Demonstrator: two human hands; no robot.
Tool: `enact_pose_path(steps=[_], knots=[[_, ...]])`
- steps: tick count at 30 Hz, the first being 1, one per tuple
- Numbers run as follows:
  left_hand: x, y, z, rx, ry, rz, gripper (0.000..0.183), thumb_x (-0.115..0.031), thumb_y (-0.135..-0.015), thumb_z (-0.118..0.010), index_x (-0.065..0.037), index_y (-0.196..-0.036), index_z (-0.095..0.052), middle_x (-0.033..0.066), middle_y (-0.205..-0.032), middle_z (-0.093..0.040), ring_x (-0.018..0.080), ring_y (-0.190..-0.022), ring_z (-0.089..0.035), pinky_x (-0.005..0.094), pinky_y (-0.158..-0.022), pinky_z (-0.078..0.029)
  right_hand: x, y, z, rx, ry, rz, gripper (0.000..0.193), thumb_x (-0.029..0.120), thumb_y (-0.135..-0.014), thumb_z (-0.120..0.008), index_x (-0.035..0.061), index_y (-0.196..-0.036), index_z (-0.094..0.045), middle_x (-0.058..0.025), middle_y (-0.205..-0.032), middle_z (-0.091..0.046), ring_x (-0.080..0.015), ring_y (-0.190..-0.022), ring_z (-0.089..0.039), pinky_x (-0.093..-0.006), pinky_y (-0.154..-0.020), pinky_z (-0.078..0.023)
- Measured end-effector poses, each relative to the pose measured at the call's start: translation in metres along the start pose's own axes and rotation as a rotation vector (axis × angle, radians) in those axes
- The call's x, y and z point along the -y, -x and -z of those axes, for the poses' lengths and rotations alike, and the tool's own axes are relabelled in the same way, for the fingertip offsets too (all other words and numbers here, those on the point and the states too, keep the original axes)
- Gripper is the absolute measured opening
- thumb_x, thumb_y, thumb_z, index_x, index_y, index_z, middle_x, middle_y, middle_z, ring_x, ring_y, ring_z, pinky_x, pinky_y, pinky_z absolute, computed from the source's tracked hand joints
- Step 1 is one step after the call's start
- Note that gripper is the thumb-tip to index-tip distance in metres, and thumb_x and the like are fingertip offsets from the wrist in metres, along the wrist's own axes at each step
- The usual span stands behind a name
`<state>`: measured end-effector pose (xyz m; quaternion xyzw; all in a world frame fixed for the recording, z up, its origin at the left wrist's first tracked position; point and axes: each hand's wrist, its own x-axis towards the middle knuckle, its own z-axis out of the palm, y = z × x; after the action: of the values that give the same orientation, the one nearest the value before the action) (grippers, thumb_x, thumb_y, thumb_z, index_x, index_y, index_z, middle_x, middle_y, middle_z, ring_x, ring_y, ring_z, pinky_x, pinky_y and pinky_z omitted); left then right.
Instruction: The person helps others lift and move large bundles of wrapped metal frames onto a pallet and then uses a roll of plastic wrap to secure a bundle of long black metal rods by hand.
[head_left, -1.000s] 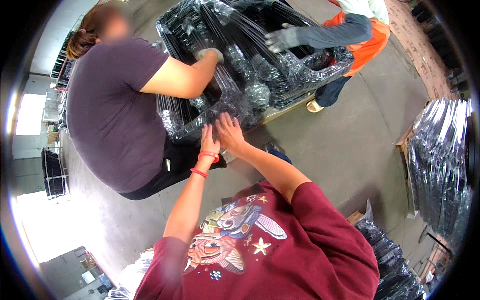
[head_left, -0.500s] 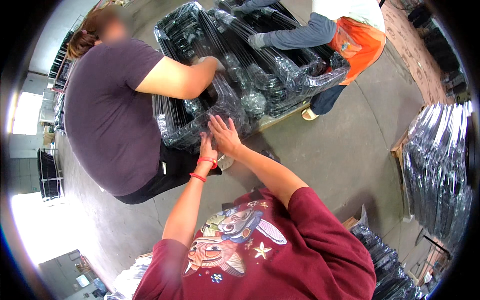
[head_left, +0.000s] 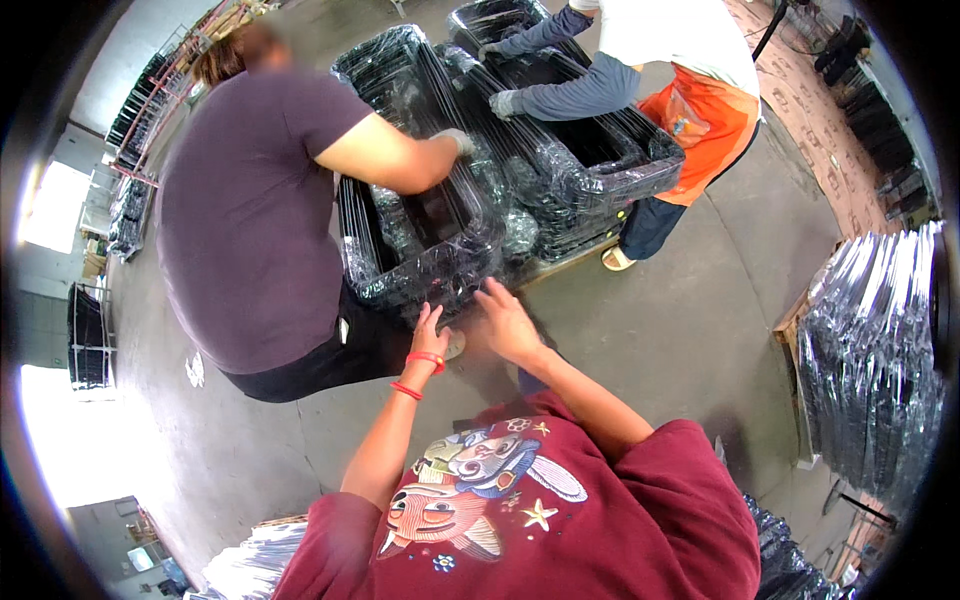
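Left hand point(head_left: 428, 338) and right hand point(head_left: 513, 328) are both loose, fingers spread, gripping nothing, right by the near end of the plastic-wrapped black frames point(head_left: 435, 268). Can't tell if they're touching. Frames sit between a dark-shirted co-worker point(head_left: 255, 220) and one in an orange apron point(head_left: 725, 130).

Your shirt point(head_left: 630, 520) is maroon, printed with an orange striped animal face point(head_left: 425, 512), cream stars point(head_left: 539, 516) and a blue flower point(head_left: 443, 563); your wristbands point(head_left: 427, 359) are red. The nearest bundle point(head_left: 435, 262) is black with white glints. The co-worker point(head_left: 240, 240) at left wears a dark purple-grey top point(head_left: 280, 150) and black trousers point(head_left: 290, 378); the other co-worker point(head_left: 670, 35) wears an orange apron point(head_left: 722, 135), slate-blue sleeves point(head_left: 580, 95) and navy trousers point(head_left: 652, 228). The floor point(head_left: 690, 290) is grey.
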<state>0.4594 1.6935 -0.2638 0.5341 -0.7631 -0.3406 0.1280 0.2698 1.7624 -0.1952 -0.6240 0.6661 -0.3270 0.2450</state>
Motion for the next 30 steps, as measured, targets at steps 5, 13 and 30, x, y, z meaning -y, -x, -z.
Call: enact_pose_path(steps=[5, 13, 30], knots=[[-0.017, 0.006, -0.016, 0.066, 0.062, 0.01, 0.045, -0.014, -0.076, -0.053, -0.006, -0.12, -0.047, 0.0224, -0.132, -0.032, 0.0318, -0.121, -0.034, 0.0329, -0.1, -0.028, -0.039, 0.019, 0.031, -0.101, -0.091, -0.142, 0.043, 0.011, -0.075, -0.052, -0.0025, -0.115, -0.047, -0.0239, -0.117, -0.046, -0.0362, -0.116, -0.037, -0.0381, -0.097, -0.032], [-0.126, -0.044, -0.065, 0.153, 0.476, -0.169, 0.039, -0.019, -0.081, -0.055, -0.004, -0.116, -0.047, 0.0098, -0.113, -0.054, 0.0229, -0.103, -0.052, 0.0341, -0.09, -0.039, -0.178, -0.048, 0.12, -0.354, -1.507, -1.017, 0.086, 0.044, -0.075, -0.061, 0.0001, -0.133, -0.013, -0.0189, -0.13, -0.028, -0.0382, -0.112, -0.04, -0.0566, -0.086, -0.036], [-0.211, -0.24, -0.311, 0.17, 1.978, 0.827, 0.061, -0.059, -0.08, -0.043, -0.028, -0.131, -0.027, 0.0003, -0.129, -0.033, 0.0215, -0.119, -0.033, 0.0447, -0.097, -0.028, -0.413, -0.161, 0.126, -0.597, -1.766, -0.555, 0.049, 0.042, -0.086, -0.038, 0.0051, -0.117, -0.046, -0.0133, -0.117, -0.049, -0.0328, -0.104, -0.048, -0.0478, -0.09, -0.039]])
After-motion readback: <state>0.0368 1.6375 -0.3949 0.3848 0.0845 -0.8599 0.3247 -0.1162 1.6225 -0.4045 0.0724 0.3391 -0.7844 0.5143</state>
